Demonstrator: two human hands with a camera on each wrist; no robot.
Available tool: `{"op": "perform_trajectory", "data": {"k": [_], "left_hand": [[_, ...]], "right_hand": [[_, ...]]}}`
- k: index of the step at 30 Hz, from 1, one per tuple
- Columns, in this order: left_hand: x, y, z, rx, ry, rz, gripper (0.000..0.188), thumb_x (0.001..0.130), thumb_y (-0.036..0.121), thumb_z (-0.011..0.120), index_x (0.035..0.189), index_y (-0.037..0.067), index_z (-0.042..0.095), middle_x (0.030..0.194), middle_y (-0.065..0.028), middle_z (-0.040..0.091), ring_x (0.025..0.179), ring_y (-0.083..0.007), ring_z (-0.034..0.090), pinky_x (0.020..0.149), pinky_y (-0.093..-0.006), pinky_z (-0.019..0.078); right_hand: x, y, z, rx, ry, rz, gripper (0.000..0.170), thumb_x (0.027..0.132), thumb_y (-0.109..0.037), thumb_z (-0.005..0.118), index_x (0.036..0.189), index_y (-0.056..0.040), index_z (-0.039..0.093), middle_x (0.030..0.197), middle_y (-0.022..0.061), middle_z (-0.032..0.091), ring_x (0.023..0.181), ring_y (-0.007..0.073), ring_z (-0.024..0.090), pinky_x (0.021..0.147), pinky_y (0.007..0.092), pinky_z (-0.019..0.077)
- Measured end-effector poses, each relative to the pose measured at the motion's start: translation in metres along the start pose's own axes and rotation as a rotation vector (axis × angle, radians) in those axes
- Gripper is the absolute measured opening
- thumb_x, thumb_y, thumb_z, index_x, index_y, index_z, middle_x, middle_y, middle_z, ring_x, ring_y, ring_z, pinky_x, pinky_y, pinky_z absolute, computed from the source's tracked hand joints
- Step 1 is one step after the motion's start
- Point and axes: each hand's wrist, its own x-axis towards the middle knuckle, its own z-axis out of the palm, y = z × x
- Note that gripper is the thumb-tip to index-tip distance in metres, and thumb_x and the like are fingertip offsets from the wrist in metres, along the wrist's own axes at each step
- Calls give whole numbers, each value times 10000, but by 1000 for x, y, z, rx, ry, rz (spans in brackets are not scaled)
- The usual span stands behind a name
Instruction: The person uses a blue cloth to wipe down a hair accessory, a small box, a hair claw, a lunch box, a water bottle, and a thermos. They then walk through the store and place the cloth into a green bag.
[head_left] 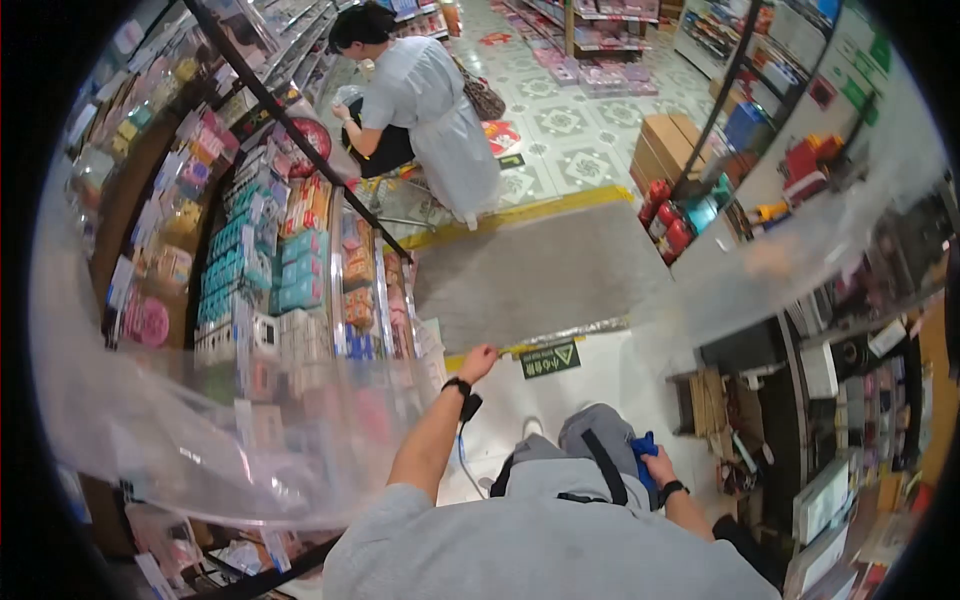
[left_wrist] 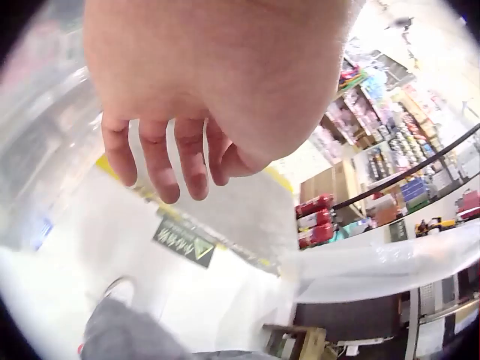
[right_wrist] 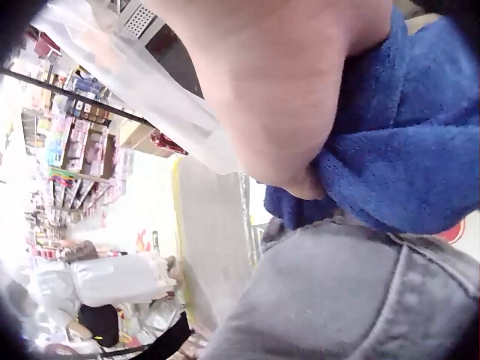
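Observation:
The left hand (head_left: 478, 364) is held out over the near edge of a grey mat (head_left: 540, 270). Its fingers hang loosely bent with nothing in them, as the left wrist view shows the hand (left_wrist: 217, 82) above a green floor sign (left_wrist: 184, 238). At the wearer's right thigh, the right hand (head_left: 659, 466) grips a blue cloth (head_left: 643, 447). In the right wrist view the cloth (right_wrist: 405, 165) bunches around the hand (right_wrist: 277, 90), beside the grey trousers (right_wrist: 315, 292); most of the fingers are hidden.
Clear plastic curtains (head_left: 300, 440) hang on both sides. Stocked shelves (head_left: 265, 260) line the left. Ahead, a person in a pale dress (head_left: 440, 120) stands bent beyond the mat. Cardboard boxes (head_left: 665, 150) and red bottles (head_left: 670, 230) stand at the right, above a dark counter (head_left: 765, 370).

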Motion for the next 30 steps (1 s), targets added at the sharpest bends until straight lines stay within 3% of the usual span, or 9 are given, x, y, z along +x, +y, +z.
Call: {"op": "perform_trajectory", "data": {"k": [5,13,15,16,20,24,27,29,30], "left_hand": [[122,147,-31,-251,67,87,298,908,276,548,1095,68,651,992,-154,697,907,-285,671,803,-364,518],[132,29,39,134,-13,-164,257,877,270,508,921,67,660,918,-198,678,878,-385,648,761,-492,513],[104,-24,47,617,-446,23,169,821,202,567,878,96,685,861,-146,693,842,-329,668,728,-464,538],[85,-13,54,153,-382,-552,152,817,198,585,872,89,675,828,-109,699,818,-280,683,691,-427,551],[79,71,57,-471,-84,-1068,125,793,127,628,914,113,654,918,-58,699,818,-239,694,686,-382,562],[160,25,91,393,-360,-81,175,777,150,638,947,117,660,1034,-74,689,953,-254,656,750,-398,546],[293,32,89,403,-523,-155,180,696,197,655,853,131,713,861,-126,703,810,-308,673,649,-447,528],[388,12,82,471,-375,181,186,708,192,607,822,115,732,761,-152,692,741,-302,686,611,-431,535],[446,30,84,693,-479,-72,216,748,226,608,870,101,735,858,-156,706,826,-314,687,685,-445,545]], "right_hand": [[130,-56,-4,-47,-120,20,419,778,-213,679,1114,26,600,991,137,670,908,249,639,827,363,496],[347,-285,-104,-285,-250,-137,374,761,-170,675,1078,24,630,971,166,694,872,266,676,773,368,528],[419,-337,-122,-308,-269,-176,398,762,-176,673,1108,12,613,1003,177,688,920,277,671,811,371,523],[452,-354,-129,-294,-298,-154,407,766,-179,670,1126,-1,601,1019,176,682,943,283,664,832,376,518],[500,-479,-152,-73,-300,-242,362,798,-137,654,1129,-27,557,934,98,657,801,229,648,737,365,532],[517,-584,-149,56,-293,-330,355,816,-130,659,1147,-49,561,925,82,651,789,181,630,689,334,526],[592,-574,-136,-47,-240,-418,389,812,-150,669,1176,-65,565,961,93,664,852,198,639,756,349,520],[636,-542,-138,-131,-147,-378,436,785,-220,688,1167,-43,575,1015,160,675,920,289,653,827,391,506],[617,-555,-155,-243,-128,-321,455,779,-230,686,1170,-26,574,1039,189,671,949,321,652,845,404,500]]}}
